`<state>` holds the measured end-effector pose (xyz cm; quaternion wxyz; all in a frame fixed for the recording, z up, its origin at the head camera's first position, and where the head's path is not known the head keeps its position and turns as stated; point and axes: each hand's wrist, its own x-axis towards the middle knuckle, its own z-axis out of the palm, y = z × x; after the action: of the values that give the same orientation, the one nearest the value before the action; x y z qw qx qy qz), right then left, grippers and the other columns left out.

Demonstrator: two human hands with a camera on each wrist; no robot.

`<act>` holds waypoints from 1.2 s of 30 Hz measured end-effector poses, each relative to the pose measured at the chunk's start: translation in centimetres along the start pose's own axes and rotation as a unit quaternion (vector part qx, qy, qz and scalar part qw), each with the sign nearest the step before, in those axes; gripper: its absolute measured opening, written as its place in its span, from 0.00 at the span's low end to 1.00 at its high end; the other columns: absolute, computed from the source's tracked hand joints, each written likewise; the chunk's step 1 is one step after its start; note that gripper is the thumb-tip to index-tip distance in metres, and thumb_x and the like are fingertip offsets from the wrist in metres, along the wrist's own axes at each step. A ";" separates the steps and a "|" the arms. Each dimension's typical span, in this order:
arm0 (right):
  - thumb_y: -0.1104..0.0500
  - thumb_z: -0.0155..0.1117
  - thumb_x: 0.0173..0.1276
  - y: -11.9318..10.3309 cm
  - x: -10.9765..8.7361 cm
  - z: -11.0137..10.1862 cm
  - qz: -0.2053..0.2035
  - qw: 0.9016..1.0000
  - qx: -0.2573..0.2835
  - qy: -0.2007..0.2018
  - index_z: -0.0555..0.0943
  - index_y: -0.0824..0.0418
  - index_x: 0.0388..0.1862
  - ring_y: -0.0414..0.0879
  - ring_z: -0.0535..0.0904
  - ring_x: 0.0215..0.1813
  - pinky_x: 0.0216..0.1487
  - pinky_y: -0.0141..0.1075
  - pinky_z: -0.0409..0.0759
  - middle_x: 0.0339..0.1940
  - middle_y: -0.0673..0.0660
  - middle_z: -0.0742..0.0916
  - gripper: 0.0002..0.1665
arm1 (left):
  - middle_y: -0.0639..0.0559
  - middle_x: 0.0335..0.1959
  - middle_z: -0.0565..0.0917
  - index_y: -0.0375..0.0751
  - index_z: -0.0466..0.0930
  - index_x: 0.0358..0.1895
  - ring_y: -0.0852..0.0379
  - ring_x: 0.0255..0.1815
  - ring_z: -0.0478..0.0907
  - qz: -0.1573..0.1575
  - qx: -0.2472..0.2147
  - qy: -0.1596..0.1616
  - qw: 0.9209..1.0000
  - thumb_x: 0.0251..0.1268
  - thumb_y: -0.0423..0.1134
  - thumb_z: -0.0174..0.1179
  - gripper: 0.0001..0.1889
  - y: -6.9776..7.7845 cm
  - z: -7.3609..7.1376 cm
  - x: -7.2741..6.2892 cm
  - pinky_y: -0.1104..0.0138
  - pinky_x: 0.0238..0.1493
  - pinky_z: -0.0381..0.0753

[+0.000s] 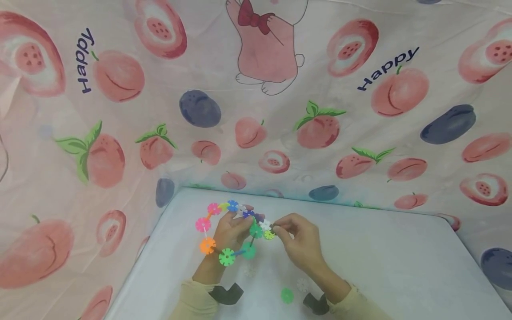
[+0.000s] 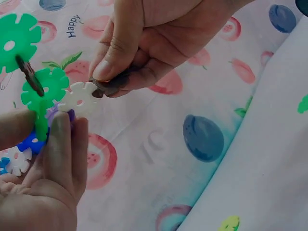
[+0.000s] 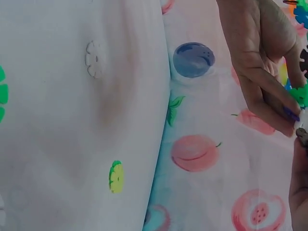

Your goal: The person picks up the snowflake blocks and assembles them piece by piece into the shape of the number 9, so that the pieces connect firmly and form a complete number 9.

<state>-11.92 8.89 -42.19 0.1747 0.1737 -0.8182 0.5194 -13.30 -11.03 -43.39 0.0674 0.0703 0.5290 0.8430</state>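
Holding up, above the table (image 1: 368, 258), a ring (image 1: 227, 257) of notched, flower-shaped discs in pink, orange, green, blue, yellow and white, brightly coloured and linked by narrow edge-on pieces. Gripping it in the left hand (image 1: 231, 233), near a blue disc (image 2: 32, 144), thumb opposite fingers; pinching, in the right hand (image 1: 301, 242), a dark piece (image 2: 110, 87) at the rim of a white disc (image 2: 83, 96).

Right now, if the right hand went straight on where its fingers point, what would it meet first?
Beyond the dark piece the right hand pinches, probably the white flower-shaped piece, then perhaps the left hand; depth is unclear.
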 end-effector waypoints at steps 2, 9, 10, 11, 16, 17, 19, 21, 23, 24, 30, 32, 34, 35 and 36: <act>0.66 0.74 0.64 -0.2 -0.1 0.2 -0.002 1.000 -0.003 0.014 0.85 0.55 0.36 0.38 0.87 0.38 0.49 0.38 0.87 0.33 0.46 0.90 0.07 | 0.53 0.44 0.90 0.39 0.72 0.55 0.55 0.53 0.87 0.012 -0.012 -0.001 1.000 0.76 0.29 0.55 0.10 -0.2 0.1 0.0 0.64 0.59 0.84; 0.68 0.73 0.63 0.1 0.1 0.5 -0.030 0.999 -0.014 0.039 0.84 0.59 0.36 0.41 0.86 0.37 0.42 0.34 0.85 0.33 0.49 0.90 0.06 | 0.52 0.47 0.89 0.43 0.73 0.54 0.55 0.55 0.87 0.060 -0.018 -0.027 0.998 0.77 0.27 0.52 0.10 -0.8 0.0 -0.1 0.63 0.60 0.83; 0.69 0.73 0.63 0.2 0.2 0.4 -0.035 0.999 -0.018 0.036 0.84 0.58 0.35 0.40 0.85 0.37 0.41 0.33 0.85 0.33 0.48 0.90 0.07 | 0.52 0.47 0.90 0.44 0.73 0.54 0.55 0.55 0.87 0.063 -0.016 -0.029 0.997 0.77 0.27 0.52 0.11 -0.9 0.0 -0.1 0.63 0.60 0.83; 0.69 0.73 0.62 0.4 0.2 0.3 -0.041 0.998 -0.022 0.032 0.84 0.58 0.35 0.39 0.85 0.35 0.39 0.33 0.84 0.32 0.46 0.89 0.08 | 0.52 0.47 0.90 0.44 0.73 0.54 0.55 0.55 0.87 0.065 -0.012 -0.032 0.997 0.77 0.26 0.52 0.11 -0.9 0.0 0.0 0.63 0.60 0.83; 0.67 0.75 0.61 0.5 0.5 0.0 -0.059 0.997 -0.052 0.012 0.85 0.55 0.34 0.35 0.80 0.30 0.32 0.32 0.78 0.29 0.44 0.88 0.09 | 0.53 0.47 0.90 0.42 0.72 0.55 0.56 0.55 0.87 0.076 -0.004 -0.050 0.996 0.77 0.25 0.51 0.12 -1.2 -0.1 0.1 0.63 0.60 0.83; 0.67 0.75 0.61 0.5 0.5 0.0 -0.059 0.997 -0.054 0.013 0.84 0.55 0.34 0.35 0.80 0.30 0.31 0.32 0.78 0.29 0.44 0.87 0.09 | 0.53 0.47 0.90 0.40 0.71 0.56 0.56 0.55 0.87 0.076 -0.005 -0.051 0.996 0.77 0.25 0.50 0.12 -1.3 -0.1 0.1 0.63 0.59 0.83; 0.67 0.75 0.60 0.5 0.5 0.1 -0.059 0.997 -0.053 0.017 0.84 0.56 0.34 0.36 0.80 0.31 0.32 0.32 0.79 0.29 0.45 0.87 0.08 | 0.54 0.47 0.90 0.39 0.71 0.56 0.57 0.55 0.87 0.074 -0.008 -0.048 0.996 0.77 0.25 0.51 0.11 -1.4 0.0 0.2 0.63 0.59 0.83; 0.68 0.75 0.60 0.6 0.5 0.2 -0.058 0.997 -0.050 0.020 0.84 0.56 0.35 0.36 0.81 0.32 0.34 0.32 0.81 0.30 0.45 0.88 0.09 | 0.53 0.47 0.90 0.37 0.70 0.57 0.56 0.55 0.87 0.068 -0.009 -0.041 0.997 0.76 0.26 0.52 0.11 -1.3 0.0 0.2 0.63 0.60 0.83; 0.67 0.75 0.62 0.9 0.6 0.2 -0.067 0.997 -0.042 0.017 0.85 0.57 0.36 0.37 0.83 0.34 0.38 0.33 0.85 0.31 0.46 0.88 0.08 | 0.53 0.47 0.90 0.40 0.71 0.56 0.56 0.56 0.87 0.058 -0.012 -0.034 0.998 0.76 0.27 0.53 0.11 -1.2 -0.1 0.3 0.63 0.60 0.83; 0.66 0.74 0.63 1.1 0.7 0.1 -0.072 0.997 -0.039 0.013 0.85 0.56 0.36 0.38 0.84 0.35 0.40 0.33 0.86 0.32 0.46 0.89 0.07 | 0.53 0.47 0.90 0.42 0.71 0.56 0.56 0.56 0.86 0.054 -0.014 -0.033 0.998 0.76 0.28 0.54 0.11 -1.1 -0.1 0.3 0.63 0.60 0.83; 0.61 0.75 0.65 1.9 1.0 -0.8 -0.063 0.997 -0.035 -0.015 0.87 0.51 0.40 0.38 0.86 0.40 0.45 0.39 0.89 0.36 0.45 0.90 0.07 | 0.52 0.49 0.90 0.46 0.72 0.56 0.57 0.58 0.85 0.024 -0.039 -0.070 0.997 0.77 0.27 0.51 0.12 -0.6 -0.7 0.6 0.66 0.60 0.83; 0.60 0.77 0.63 1.9 1.0 -1.0 -0.057 0.997 -0.039 -0.017 0.88 0.50 0.40 0.37 0.86 0.40 0.43 0.40 0.89 0.36 0.43 0.90 0.08 | 0.51 0.50 0.89 0.46 0.71 0.56 0.56 0.58 0.85 0.016 -0.049 -0.089 0.995 0.78 0.26 0.49 0.13 -0.5 -0.9 0.7 0.67 0.59 0.83; 0.59 0.78 0.61 1.9 1.1 -1.2 -0.056 0.998 -0.039 -0.015 0.89 0.49 0.38 0.37 0.86 0.40 0.41 0.40 0.88 0.36 0.42 0.91 0.08 | 0.51 0.52 0.89 0.46 0.70 0.59 0.57 0.58 0.85 0.009 -0.054 -0.105 0.993 0.78 0.26 0.48 0.14 -0.4 -1.0 0.7 0.68 0.59 0.83; 0.59 0.79 0.60 1.9 1.1 -1.2 -0.058 0.997 -0.039 -0.012 0.89 0.49 0.37 0.36 0.86 0.39 0.40 0.39 0.88 0.35 0.41 0.91 0.08 | 0.50 0.54 0.88 0.46 0.70 0.60 0.57 0.59 0.84 0.004 -0.056 -0.114 0.992 0.79 0.27 0.47 0.15 -0.4 -1.0 0.7 0.68 0.59 0.82; 0.59 0.80 0.59 1.9 1.1 -1.3 -0.061 0.997 -0.040 -0.010 0.90 0.49 0.37 0.36 0.86 0.38 0.39 0.39 0.87 0.35 0.41 0.91 0.08 | 0.50 0.55 0.88 0.46 0.70 0.61 0.57 0.59 0.84 0.000 -0.056 -0.120 0.991 0.79 0.28 0.47 0.15 -0.3 -1.1 0.7 0.68 0.60 0.82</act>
<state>-13.61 10.71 -42.67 0.2047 0.2212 -0.8277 0.4733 -14.21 -11.70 -44.12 0.1343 0.1675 0.4694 0.8565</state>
